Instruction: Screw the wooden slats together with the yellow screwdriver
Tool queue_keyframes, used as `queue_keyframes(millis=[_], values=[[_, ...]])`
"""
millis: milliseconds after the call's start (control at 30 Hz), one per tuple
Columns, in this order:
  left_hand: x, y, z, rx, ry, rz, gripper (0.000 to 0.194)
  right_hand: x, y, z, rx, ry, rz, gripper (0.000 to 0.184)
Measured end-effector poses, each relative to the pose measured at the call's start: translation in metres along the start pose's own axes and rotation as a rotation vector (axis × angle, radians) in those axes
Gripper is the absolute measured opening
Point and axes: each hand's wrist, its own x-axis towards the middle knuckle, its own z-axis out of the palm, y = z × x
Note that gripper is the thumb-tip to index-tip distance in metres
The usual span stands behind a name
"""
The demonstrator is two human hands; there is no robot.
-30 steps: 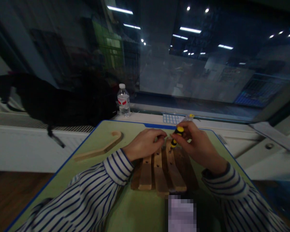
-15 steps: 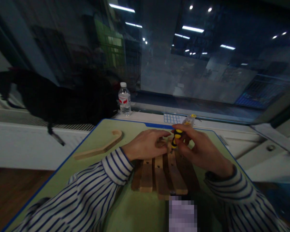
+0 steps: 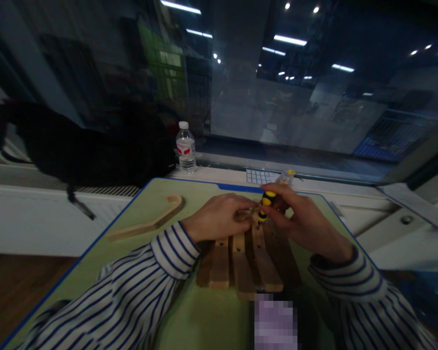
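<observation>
In my right hand (image 3: 306, 222) is a short yellow-and-black screwdriver (image 3: 268, 198), its fingers closed round the handle. The tool leans slightly, with its tip down at a screw (image 3: 257, 227) on the rightmost of three wooden strips (image 3: 260, 255). My left hand (image 3: 217, 217) lies across the far part of these strips, thumb and fingers closed about the wood beside the screwdriver. Dark holes show in the strips. Beneath them is a darker wooden board (image 3: 290, 265). The far ends of the strips are partly hidden by my hands.
A curved wooden piece (image 3: 149, 227) lies on the left of the green table (image 3: 190, 311) with blue edges. On the sill behind stand a water bottle (image 3: 186, 150) and a clear yellow-tipped container (image 3: 286, 177). A black bag (image 3: 95, 150) rests at left. A blurred lilac patch (image 3: 275, 323) is in front.
The screwdriver stands a little more upright, and the fingers of my right hand have shifted on its handle. My left hand stays on the wood. The view has moved slightly.
</observation>
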Motion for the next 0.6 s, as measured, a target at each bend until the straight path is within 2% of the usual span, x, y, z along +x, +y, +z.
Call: queue_keyframes(millis=[600], values=[[0.0001,-0.0026,0.0004,-0.001,0.012,-0.020,0.032,0.0003,0.0036,0.0028,-0.021,0.033,-0.023,0.036]])
